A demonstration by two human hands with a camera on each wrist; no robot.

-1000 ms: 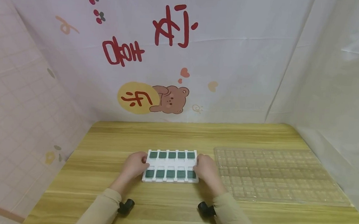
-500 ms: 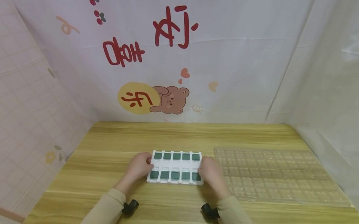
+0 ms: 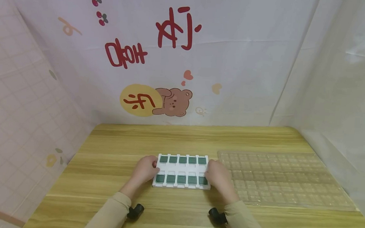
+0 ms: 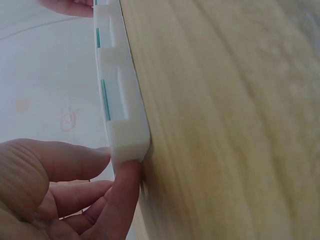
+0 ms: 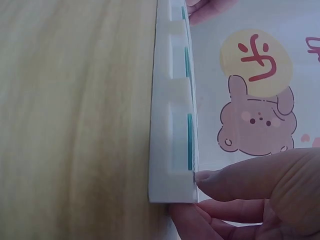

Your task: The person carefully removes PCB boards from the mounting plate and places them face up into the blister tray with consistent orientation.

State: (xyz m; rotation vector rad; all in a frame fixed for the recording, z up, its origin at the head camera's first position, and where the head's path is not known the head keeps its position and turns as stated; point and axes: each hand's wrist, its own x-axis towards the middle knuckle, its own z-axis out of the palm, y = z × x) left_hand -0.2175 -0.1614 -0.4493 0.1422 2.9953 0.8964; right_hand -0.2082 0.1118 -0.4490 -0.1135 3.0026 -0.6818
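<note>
A white tray [image 3: 182, 168] lies level at the middle of the table, holding two rows of flat green square chips [image 3: 181, 179]. My left hand [image 3: 145, 168] grips its left end, thumb on the top edge and a finger beneath the corner, as the left wrist view shows on the tray's end [image 4: 127, 137]. At the opposite end my right hand [image 3: 219, 173] pinches the tray likewise; in the right wrist view its thumb [image 5: 215, 184] presses the upper edge. Seen from both wrists, the tray's underside is close over the wooden surface.
A transparent plastic tray with many small compartments [image 3: 261, 171] lies on the right side of the wooden table [image 3: 175, 212], close beside my right hand. A printed cloth [image 3: 237, 61] hangs behind the table and along its sides.
Both hands have moved the white tray a short way to the right, and slightly towards me. Their hold on its ends stays the same; the transparent tray has not moved.
</note>
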